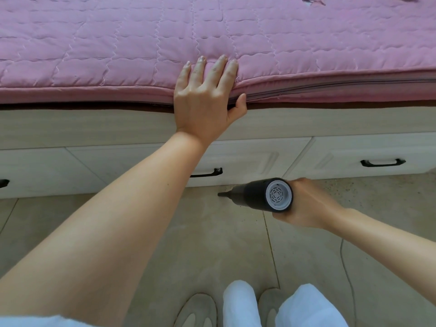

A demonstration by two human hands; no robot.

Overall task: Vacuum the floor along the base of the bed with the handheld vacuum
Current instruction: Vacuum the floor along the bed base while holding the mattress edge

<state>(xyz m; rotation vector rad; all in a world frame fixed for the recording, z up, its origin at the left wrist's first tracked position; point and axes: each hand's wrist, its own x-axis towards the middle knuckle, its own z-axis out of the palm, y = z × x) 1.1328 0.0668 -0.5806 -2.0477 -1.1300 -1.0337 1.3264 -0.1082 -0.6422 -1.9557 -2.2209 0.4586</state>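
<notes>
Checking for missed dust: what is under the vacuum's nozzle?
Bare floor tile lies under the nozzle of the handheld vacuum, beside the drawer front. The tile directly beneath the vacuum's body is hidden.

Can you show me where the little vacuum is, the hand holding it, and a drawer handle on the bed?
handheld vacuum (257,194), head view, on its dark body.
right hand (309,204), head view, back of the hand.
drawer handle (382,163), head view, middle of the black bar.

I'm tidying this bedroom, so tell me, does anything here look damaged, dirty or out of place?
Yes. The pink quilted cover has a small dark tear or mark near its far right edge. Dark grit speckles the floor at the bed base, right of the handheld vacuum. Nothing else stands out.
</notes>
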